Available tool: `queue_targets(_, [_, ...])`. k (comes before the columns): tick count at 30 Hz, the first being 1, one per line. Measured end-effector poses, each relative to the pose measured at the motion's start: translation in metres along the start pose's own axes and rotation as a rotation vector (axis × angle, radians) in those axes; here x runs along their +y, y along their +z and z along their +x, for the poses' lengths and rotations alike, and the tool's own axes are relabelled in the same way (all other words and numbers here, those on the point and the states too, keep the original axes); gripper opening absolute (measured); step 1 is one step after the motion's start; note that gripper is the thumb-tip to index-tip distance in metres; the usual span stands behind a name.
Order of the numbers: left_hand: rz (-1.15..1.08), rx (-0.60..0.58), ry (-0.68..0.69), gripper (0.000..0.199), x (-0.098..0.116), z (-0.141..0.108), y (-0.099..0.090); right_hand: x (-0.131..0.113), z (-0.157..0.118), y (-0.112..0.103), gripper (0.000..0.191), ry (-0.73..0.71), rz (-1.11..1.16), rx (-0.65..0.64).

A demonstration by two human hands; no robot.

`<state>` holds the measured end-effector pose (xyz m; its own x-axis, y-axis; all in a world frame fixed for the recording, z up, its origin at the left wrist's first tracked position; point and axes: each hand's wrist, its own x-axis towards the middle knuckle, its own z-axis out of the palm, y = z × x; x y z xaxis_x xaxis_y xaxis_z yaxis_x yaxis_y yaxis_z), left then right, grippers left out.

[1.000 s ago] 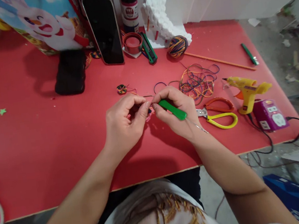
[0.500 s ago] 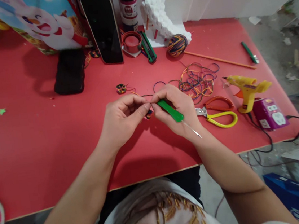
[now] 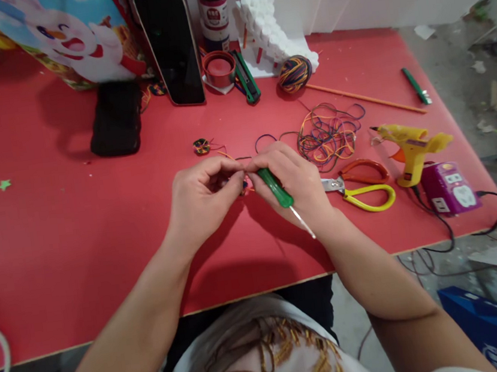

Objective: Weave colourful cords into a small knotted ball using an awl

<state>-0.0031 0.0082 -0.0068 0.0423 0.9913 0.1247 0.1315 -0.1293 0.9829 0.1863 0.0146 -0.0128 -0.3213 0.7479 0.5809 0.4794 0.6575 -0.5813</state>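
Note:
My left hand (image 3: 207, 200) pinches a small piece of multicoloured threadwork (image 3: 245, 185) between thumb and fingertips; most of it is hidden. My right hand (image 3: 295, 180) is closed round a green-handled crochet hook (image 3: 279, 188). Its thin metal shaft points back toward me, away from the work, while the right fingertips meet the left ones at the thread. Beyond my hands lies a small dark, colourful thread disc (image 3: 201, 147) with loose ends. A loose tangle of multicoloured thread (image 3: 326, 134) spreads just past my right hand, by a wound ball of the same thread (image 3: 295, 74).
Right of my hands lie scissors (image 3: 370, 198) with red and yellow handles, a yellow glue gun (image 3: 414, 150) and a purple box (image 3: 450, 188) with cords. Behind stand a phone (image 3: 170, 47), a jar (image 3: 213, 15) and a white model (image 3: 262, 24). A green cutter (image 3: 245, 77) lies nearby.
My right hand has turned slightly and shifted left, so the crochet hook's shaft swings left and points more steeply down toward me. The left hand stays nearly in place.

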Motion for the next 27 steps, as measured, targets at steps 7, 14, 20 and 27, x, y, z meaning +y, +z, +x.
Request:
queue_targets(7, [-0.508,0.074,-0.213,0.017,-0.001,0.013,-0.006,-0.006,0.000,0.000,0.030,0.253,0.381,-0.018])
queue_targets(14, [-0.779,-0.106,-0.223,0.022,0.002,0.016,-0.008,-0.014,0.000,0.006,0.018,0.017,0.213,-0.048])
queue_targets(20, [-0.908,-0.175,-0.267,0.023,0.001,0.015,-0.008,-0.021,-0.004,0.004,0.032,-0.123,-0.001,-0.127])
queue_targets(27, [-1.092,-0.207,-0.458,0.031,-0.005,0.012,-0.001,-0.026,-0.012,0.006,0.019,-0.094,-0.008,-0.150])
